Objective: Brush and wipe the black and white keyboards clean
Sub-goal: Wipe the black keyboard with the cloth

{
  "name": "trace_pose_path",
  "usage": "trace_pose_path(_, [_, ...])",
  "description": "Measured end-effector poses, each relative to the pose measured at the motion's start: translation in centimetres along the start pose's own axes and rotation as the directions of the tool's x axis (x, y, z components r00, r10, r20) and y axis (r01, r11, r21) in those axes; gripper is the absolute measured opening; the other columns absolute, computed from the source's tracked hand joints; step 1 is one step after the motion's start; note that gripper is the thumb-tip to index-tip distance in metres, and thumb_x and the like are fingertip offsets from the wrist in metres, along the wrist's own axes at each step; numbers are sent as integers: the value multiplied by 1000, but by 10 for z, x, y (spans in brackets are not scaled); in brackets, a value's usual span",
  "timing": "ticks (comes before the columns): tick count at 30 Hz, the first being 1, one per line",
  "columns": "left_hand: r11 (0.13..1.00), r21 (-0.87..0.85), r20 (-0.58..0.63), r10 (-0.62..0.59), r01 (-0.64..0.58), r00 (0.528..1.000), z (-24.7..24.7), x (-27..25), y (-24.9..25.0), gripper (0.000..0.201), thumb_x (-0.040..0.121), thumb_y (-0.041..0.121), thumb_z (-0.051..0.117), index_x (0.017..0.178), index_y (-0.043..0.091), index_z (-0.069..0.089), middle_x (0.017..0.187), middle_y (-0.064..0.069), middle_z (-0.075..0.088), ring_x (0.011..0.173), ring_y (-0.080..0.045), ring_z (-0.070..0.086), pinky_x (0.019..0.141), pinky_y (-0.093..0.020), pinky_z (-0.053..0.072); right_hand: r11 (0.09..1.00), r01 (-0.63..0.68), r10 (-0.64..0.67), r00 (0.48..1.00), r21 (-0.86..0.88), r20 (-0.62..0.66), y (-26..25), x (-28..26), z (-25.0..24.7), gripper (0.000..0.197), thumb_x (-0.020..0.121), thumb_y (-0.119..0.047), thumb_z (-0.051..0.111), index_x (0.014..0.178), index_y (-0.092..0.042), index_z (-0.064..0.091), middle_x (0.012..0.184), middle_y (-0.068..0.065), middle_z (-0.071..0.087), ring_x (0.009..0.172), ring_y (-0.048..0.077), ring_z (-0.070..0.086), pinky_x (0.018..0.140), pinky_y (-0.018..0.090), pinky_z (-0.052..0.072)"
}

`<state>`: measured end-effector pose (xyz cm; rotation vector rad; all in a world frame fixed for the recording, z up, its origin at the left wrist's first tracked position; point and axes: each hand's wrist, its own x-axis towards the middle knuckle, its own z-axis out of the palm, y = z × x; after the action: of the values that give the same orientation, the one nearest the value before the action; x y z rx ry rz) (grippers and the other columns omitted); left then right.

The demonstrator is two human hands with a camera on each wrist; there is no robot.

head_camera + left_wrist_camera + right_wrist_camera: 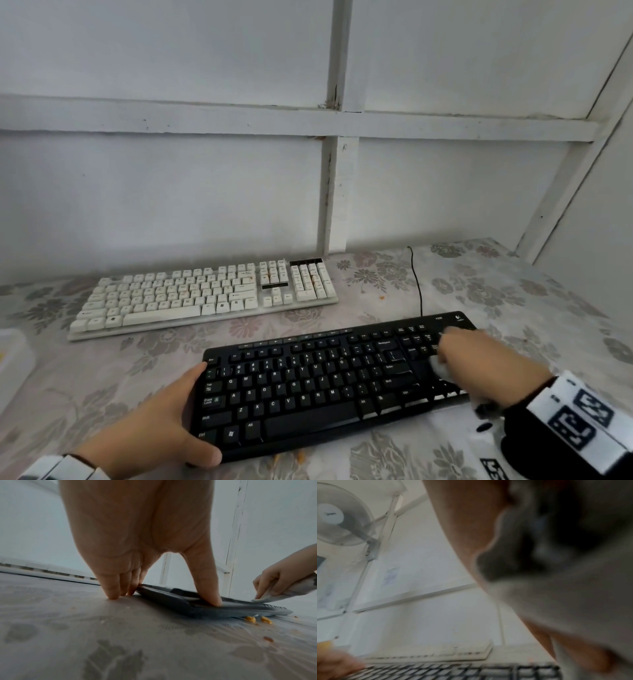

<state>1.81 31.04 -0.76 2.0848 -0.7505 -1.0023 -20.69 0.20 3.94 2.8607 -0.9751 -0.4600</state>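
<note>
My left hand clamps the black keyboard by its left end, thumb on top; my right hand pinches a cloth against the numpad. The board is light and stiff (it slides on slick tablecloth), so I brace the edge.

floral tablecloth | white container at left edge | wall fan

The black keyboard lies flat near the front, angled slightly, its right end farther back, with a white cloth on its right keys. The white keyboard lies flat behind it to the left, its keys stained orange.
</note>
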Motion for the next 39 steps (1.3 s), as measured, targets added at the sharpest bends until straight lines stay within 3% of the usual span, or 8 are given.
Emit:
trace_pose_path(5, [1000,-18,16,14,-13,1000,1,0,2,103,53,9,87,126,43,22,115,25,48,100,9,50,70,-3,41,996,-30,35,998,84,-55,11,-8,-22,42,98,-29,40,61,-11,41,84,1,43,67,17,47,69,30,37])
trace_pose_path(11, [1000,4,11,15,-15,1000,-1,0,-1,109,45,14,89,129,42,26,118,21,52,104,5,54,76,-8,44,886,387,-361,921,257,-142,-52,-2,-16,17,97,-22,42,100,-16,57,102,-1,45,90,22,46,81,32,43])
trace_pose_path(16, [1000,6,-29,10,-9,1000,4,-2,10,87,57,-5,83,98,51,31,98,19,56,78,14,56,58,0,41,844,499,-473,866,198,-165,-98,11,-10,23,88,5,45,93,-15,57,97,-2,35,84,22,33,65,26,37])
trace_pose_path(22, [999,-28,-30,-20,20,999,2,-3,7,94,55,-2,85,116,44,29,107,21,55,91,9,56,65,-5,43,939,340,-333,937,56,-107,-75,19,2,29,83,6,45,85,-23,42,107,5,36,104,26,40,61,33,33])
trace_pose_path(30, [1000,-15,-24,-18,17,1000,3,-3,6,109,55,5,86,138,34,22,110,25,49,96,9,51,69,-5,41,983,134,-120,986,125,-113,-8,13,16,38,80,7,42,61,-23,28,81,-7,24,87,22,33,58,24,27])
trace_pose_path(33, [1000,-18,-21,-17,17,1000,3,-4,8,107,56,4,86,136,35,21,108,27,48,94,10,50,67,-4,40,984,52,-33,993,168,-118,13,10,16,30,85,-2,47,67,-25,37,82,-7,26,81,20,35,70,28,30])
trace_pose_path(37, [1000,-2,-30,-13,13,999,4,-3,9,101,59,3,85,128,39,22,105,27,48,91,11,49,66,-3,39,983,-81,89,995,164,-39,28,0,1,25,54,4,28,60,-20,30,75,-6,25,62,10,24,71,27,27])
trace_pose_path(39, [1000,-4,-33,-20,20,999,4,-3,11,96,60,2,84,123,40,21,103,26,49,88,11,50,62,-1,40,983,-45,57,996,176,-66,27,4,4,25,65,9,36,64,-16,35,78,-6,28,69,12,33,68,27,32])
